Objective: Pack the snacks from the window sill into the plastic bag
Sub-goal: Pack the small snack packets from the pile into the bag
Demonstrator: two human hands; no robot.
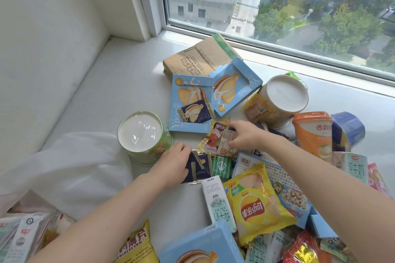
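Both hands are down among the snacks on the window sill [102,96]. The left hand [171,165] lies over a dark blue packet [199,170], fingers curled onto its far edge and gripping it against the sill. The right hand [245,136] is a little beyond it and to the right, fingers bent round a clutch of small packets [218,142] in red and cream wrappers, pinching them. Between the two hands sits a little green packet [222,166]. Just beyond the left hand, close to its knuckles, there's an upturned green tub [143,134]. Beyond both hands lie two light blue biscuit boxes [190,100] side by side, with a flattened cardboard box [192,62] behind them. Past the right hand is a yellow tub [282,100], and off to that hand's right an orange cup [310,136]. Between the forearms lie a yellow crisp bag [256,205] and a milk carton [218,205]. The white plastic bag [64,168] lies slack to the left of the left hand.
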